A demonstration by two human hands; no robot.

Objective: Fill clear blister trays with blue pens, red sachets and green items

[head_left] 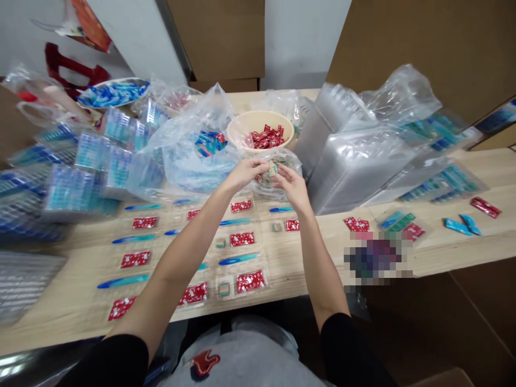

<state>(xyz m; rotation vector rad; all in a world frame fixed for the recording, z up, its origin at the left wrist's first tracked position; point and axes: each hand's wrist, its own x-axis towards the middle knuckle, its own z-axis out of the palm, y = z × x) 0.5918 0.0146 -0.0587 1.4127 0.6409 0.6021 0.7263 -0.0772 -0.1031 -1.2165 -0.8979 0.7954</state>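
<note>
Both hands meet over a clear plastic bag (288, 160) of small striped blocks, just in front of a cream bowl (234, 129) that holds red packets (268, 137). My left hand (246, 173) pinches at the blocks from the left. From the right, my right hand (292, 184) has its fingers bent around a few small striped blocks (272, 170). Below the hands, clear trays lie in rows, with blue pens (238, 259), red packets (250, 281) and, in some, a small block (224, 289). My left forearm hides part of the rows.
Stacks of filled blue packs (68, 191) stand at the left, near a bowl of blue items (115, 92). A large plastic bag (185, 161) lies left of the hands. Stacked clear trays (355, 161) rise at the right, with loose blue packets (457, 226) beyond.
</note>
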